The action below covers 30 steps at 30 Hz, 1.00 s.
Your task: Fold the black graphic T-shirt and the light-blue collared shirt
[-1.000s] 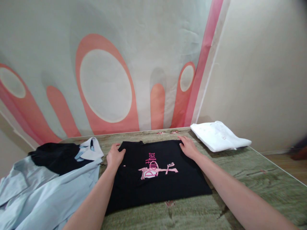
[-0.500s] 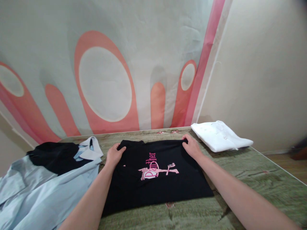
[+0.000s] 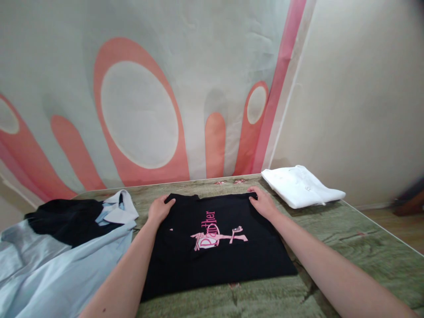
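Note:
A black T-shirt [image 3: 185,260] with a pink panther print and pink lettering lies folded on the wood-grain table [image 3: 258,296] in front of me. My left hand [image 3: 160,209] pinches its far left corner between thumb and fingers. At the far right corner, my right hand [image 3: 263,203] grips the cloth the same way, fingers tucked over the edge. The far edge runs fairly straight between both hands, with a small notch left of the middle. The near part of the shirt rests flat on the table.
Left of the shirt lies a loose heap of clothes, with a light blue collared shirt [image 3: 76,274] and a black garment [image 3: 69,218]. A folded white garment [image 3: 301,187] sits at the back right. A wall with a pink and grey pattern [image 3: 139,115] rises behind the table.
The view has shifted slightly. Both hands keep hold of the black T-shirt's far corners, and its cloth near the left hand looks a little smoother.

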Motion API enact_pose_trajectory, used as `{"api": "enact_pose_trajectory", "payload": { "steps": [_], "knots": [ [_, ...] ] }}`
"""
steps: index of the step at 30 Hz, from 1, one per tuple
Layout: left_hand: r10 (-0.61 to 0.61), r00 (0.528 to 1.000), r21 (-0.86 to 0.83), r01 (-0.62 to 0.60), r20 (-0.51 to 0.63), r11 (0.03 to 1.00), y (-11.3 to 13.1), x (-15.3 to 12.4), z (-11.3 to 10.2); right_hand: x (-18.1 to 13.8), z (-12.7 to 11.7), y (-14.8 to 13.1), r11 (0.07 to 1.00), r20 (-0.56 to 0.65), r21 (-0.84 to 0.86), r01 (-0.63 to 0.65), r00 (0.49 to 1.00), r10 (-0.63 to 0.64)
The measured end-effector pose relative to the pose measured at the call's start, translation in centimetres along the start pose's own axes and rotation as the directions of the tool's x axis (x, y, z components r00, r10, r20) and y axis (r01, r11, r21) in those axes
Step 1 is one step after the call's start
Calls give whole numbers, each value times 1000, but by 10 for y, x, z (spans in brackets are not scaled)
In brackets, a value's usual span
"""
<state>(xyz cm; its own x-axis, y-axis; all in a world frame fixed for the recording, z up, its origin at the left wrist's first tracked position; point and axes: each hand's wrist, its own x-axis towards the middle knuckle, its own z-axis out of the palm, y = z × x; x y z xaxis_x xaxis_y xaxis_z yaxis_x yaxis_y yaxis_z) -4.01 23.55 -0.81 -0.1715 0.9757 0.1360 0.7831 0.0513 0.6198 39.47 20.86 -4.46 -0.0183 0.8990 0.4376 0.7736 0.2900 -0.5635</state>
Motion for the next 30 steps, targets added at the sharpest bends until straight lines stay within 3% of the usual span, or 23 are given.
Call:
{"api": "enact_pose_trajectory", "payload": {
  "steps": [9,14,18,30],
  "knots": [
    [-54,993,-369,11,-106,929,-4,-10,1,0,1,1,999,-46,-22,27,999,-28],
    [-66,995,-506,19,-74,862,-7,-10,3,0,2,3,998,-33,-50,27,999,-29],
    [-65,997,-507,38,-36,861,-9,-9,4,1,3,4,998,-27,-62,24,999,-26],
    [-86,994,-391,55,-61,919,-11,-8,3,2,2,4,997,-15,-71,25,1000,-26]
  ]
}}
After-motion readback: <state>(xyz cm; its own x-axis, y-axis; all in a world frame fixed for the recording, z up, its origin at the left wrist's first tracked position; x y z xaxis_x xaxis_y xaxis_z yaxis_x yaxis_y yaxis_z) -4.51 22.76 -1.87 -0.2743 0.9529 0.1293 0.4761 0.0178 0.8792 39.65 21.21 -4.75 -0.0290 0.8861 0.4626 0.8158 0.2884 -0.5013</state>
